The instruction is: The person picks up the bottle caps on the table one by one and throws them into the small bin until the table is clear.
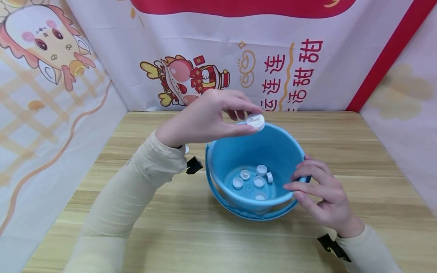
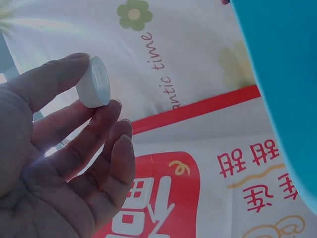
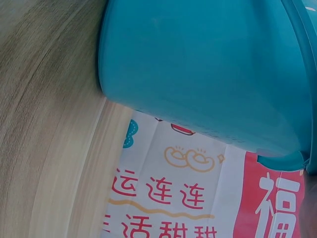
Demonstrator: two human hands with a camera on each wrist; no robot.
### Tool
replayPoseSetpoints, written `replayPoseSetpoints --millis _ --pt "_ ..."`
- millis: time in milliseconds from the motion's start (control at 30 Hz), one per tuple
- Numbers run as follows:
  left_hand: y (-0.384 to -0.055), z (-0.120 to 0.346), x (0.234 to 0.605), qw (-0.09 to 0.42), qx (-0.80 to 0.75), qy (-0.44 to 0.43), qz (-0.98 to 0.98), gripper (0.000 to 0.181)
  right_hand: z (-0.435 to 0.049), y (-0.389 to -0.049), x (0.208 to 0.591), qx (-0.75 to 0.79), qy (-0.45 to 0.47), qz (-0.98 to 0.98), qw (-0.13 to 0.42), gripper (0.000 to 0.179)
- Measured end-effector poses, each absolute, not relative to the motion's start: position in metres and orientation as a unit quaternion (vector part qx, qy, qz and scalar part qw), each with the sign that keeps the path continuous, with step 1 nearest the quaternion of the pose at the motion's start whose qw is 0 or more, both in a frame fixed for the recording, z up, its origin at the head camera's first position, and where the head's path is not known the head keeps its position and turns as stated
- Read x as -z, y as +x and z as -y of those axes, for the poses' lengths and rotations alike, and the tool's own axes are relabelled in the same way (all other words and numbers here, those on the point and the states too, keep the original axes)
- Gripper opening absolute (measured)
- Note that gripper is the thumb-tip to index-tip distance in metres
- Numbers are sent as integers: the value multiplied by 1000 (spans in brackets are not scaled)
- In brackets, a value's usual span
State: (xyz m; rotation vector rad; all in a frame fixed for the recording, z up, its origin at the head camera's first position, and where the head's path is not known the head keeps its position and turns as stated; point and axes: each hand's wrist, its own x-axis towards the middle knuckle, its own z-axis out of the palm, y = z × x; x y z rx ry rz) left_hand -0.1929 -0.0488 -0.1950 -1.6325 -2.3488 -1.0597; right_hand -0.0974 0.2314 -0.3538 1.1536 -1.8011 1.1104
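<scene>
My left hand (image 1: 216, 115) holds a white plastic cap (image 1: 255, 121) between thumb and fingertips, above the far rim of a blue bucket (image 1: 235, 153). The left wrist view shows the cap (image 2: 94, 84) tilted, its hollow side partly visible. At the bucket's right side, my right hand (image 1: 322, 193) grips the rim, thumb outside and fingers over the edge. Several white caps (image 1: 258, 182) lie on the bucket floor, some hollow side up and one on its edge. The right wrist view shows mostly the bucket's outer wall (image 3: 198, 64).
The bucket stands on a wood-grain table (image 1: 177, 235), its handle (image 1: 252, 217) hanging down at the near side. A small white object (image 1: 187, 150) peeks out behind my left wrist. Printed cloth (image 1: 211, 34) hangs along the table's back and sides.
</scene>
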Motion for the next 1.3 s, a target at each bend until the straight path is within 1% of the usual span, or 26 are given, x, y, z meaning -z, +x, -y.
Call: replayPoseSetpoints --millis 233,633,833,1133,1300 --pt "-191 35 191 27 353 -542 763 39 -233 -98 355 -429 446 700 356 30" --pt "-193 31 198 8 347 -548 761 40 -237 -100 359 -430 447 703 348 28" --pt "-192 30 199 2 320 -559 765 44 -235 -98 356 -434 445 703 346 30" --pt "-192 41 198 13 315 -550 773 41 -234 -98 356 -434 443 703 348 29" --pt "-196 55 201 26 313 -518 795 41 -234 -99 357 -436 446 698 351 29"
